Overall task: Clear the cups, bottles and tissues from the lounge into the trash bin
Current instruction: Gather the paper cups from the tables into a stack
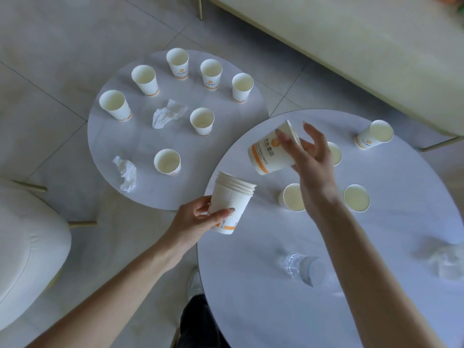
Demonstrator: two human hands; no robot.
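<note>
As fingers (pixel 286 144) pinch its rim, cup (pixel 268 159) tilts

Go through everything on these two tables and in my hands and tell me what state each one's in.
Cup stack, nested, in the grip of the left hand.
Single cup, tipped sideways, in the grip of the right hand.
Seven cups on the far table, upright.
Four cups on the near table, upright.
Two tissues, far table, crumpled.
Bottle, lying on its side, blurred.
Third tissue, near table, crumpled, blurred.
</note>
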